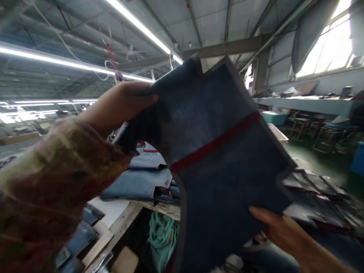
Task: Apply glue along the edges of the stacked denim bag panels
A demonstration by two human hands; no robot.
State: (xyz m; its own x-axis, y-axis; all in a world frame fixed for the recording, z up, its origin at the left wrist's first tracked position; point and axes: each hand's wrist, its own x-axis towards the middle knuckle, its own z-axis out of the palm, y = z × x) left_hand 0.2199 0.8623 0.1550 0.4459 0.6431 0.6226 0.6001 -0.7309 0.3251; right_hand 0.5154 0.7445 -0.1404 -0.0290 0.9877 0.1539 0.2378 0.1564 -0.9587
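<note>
Right now we hold a dark denim panel (222,170) up in the air in front of us, gripped at 2 opposite corners. Our left hand (125,106), coming out of a patterned sleeve (57,178), is closed over the panel's upper left edge. Its fingers (142,99) curl onto the face of the cloth and bunch it slightly there. Our right hand (287,235) takes the lower right corner: the thumb (264,214) lies pressed on the front, and the other fingers are hidden behind the cloth, so we judge it a pinch. Held this way, high at the left fingers and low at the right ones, the panel spreads nearly flat between them and turns its whole face toward us. 1 red stripe (216,142) runs slantwise across it, about midway between the 2 grips. The bottom edge hangs free below the line of the fingers. Under the left fingers, well apart from them, a stack of cut denim pieces (142,182) lies on the wooden surface (125,220). A green cloth (162,235) hangs below that surface's edge, to the left of the right thumb.
</note>
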